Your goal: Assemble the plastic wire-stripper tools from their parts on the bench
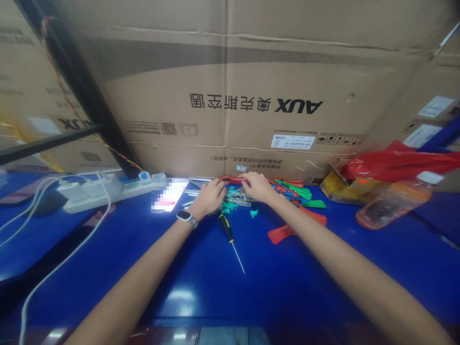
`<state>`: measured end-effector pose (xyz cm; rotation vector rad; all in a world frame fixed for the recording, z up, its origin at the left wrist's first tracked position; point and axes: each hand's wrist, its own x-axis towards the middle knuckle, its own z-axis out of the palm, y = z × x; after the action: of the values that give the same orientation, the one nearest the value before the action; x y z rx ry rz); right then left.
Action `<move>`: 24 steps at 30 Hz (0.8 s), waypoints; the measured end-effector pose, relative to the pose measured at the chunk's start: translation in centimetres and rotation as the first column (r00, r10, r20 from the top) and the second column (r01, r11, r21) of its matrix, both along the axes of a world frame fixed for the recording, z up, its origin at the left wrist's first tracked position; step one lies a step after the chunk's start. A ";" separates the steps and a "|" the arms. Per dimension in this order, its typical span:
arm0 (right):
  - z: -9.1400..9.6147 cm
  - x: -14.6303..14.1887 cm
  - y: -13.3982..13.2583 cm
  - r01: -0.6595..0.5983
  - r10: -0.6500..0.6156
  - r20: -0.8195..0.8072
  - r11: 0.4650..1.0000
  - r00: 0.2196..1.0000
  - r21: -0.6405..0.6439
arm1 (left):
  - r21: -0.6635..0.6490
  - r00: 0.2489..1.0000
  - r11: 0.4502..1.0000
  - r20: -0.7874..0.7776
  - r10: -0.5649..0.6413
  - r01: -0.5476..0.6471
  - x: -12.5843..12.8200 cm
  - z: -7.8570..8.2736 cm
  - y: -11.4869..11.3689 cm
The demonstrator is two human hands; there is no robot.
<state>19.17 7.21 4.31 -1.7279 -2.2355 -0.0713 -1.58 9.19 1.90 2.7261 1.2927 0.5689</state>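
Observation:
Both my arms reach across a blue table point(223, 287) to a heap of small parts point(237, 195) at its far edge. My left hand point(211, 196), a watch on its wrist, lies curled over the left side of the heap. My right hand point(256, 186) rests on the heap with its fingers bent and touches a red piece point(232, 179). What either hand holds is hidden. A screwdriver point(232, 240) with a black and yellow handle lies just in front of my left hand, its tip toward me. Red, green and blue plastic strips point(294, 191) spread out to the right.
A large cardboard box point(230, 96) stands as a wall behind the table. A white power strip point(108, 189) with plugs and cables lies at the left. A red plastic strip point(283, 233) lies under my right forearm. A red bag point(398, 160) and a plastic bottle point(391, 203) lie at the right.

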 end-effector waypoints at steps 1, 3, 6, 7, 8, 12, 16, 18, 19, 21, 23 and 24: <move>-0.2 0.0 -0.8 0.006 -0.005 -0.050 1.000 0.999 0.013 | 0.005 0.999 1.000 0.042 -0.012 0.012 -0.3 0.0 -0.5; -0.8 -0.2 -2.7 -0.004 0.007 -0.139 1.000 0.990 0.022 | 0.024 0.990 0.999 0.129 -0.048 0.045 -0.8 -0.2 -1.5; -2.0 -0.6 -5.7 -0.033 0.041 -0.242 0.999 0.969 0.035 | 0.042 0.964 0.995 0.249 -0.096 0.088 -1.4 -0.6 -3.5; -2.3 -0.7 -6.7 -0.027 0.037 -0.267 0.999 0.963 0.044 | 0.040 0.955 0.994 0.279 -0.106 0.098 -1.5 -0.8 -4.1; -2.6 -0.8 -7.7 -0.026 0.037 -0.290 0.999 0.956 0.041 | 0.036 0.947 0.993 0.302 -0.115 0.109 -1.6 -0.9 -4.8; -3.1 -0.3 -11.2 -0.005 0.024 -0.343 0.998 0.939 0.056 | 0.036 0.930 0.985 0.325 -0.172 0.170 -1.3 -1.0 -7.1; -3.8 1.5 -14.5 0.159 -0.127 -0.365 0.986 0.922 0.058 | 0.052 0.931 0.967 0.262 -0.254 0.249 0.6 -0.7 -8.9; -4.6 2.3 -16.0 0.249 -0.222 -0.391 0.968 0.893 0.019 | 0.049 0.931 0.954 0.213 -0.298 0.294 2.3 -0.6 -9.6; -5.0 2.6 -16.5 0.262 -0.236 -0.412 0.965 0.880 0.008 | 0.044 0.930 0.948 0.187 -0.317 0.314 3.3 -0.7 -9.9; -5.8 3.0 -17.3 0.226 -0.187 -0.477 0.974 0.859 0.025 | 0.024 0.930 0.940 0.139 -0.341 0.341 5.2 -0.8 -10.3; -6.4 3.2 -17.5 0.150 -0.099 -0.553 0.988 0.827 0.048 | -0.004 0.936 0.940 0.095 -0.340 0.342 6.9 -1.1 -10.5; -6.6 3.2 -17.5 0.115 -0.062 -0.590 0.992 0.805 0.052 | -0.018 0.940 0.942 0.073 -0.333 0.335 7.6 -1.2 -10.6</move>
<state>22.36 -10.24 -2.32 -1.5339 -1.6679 0.3075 6.02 -1.37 0.73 2.7824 0.7876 0.5950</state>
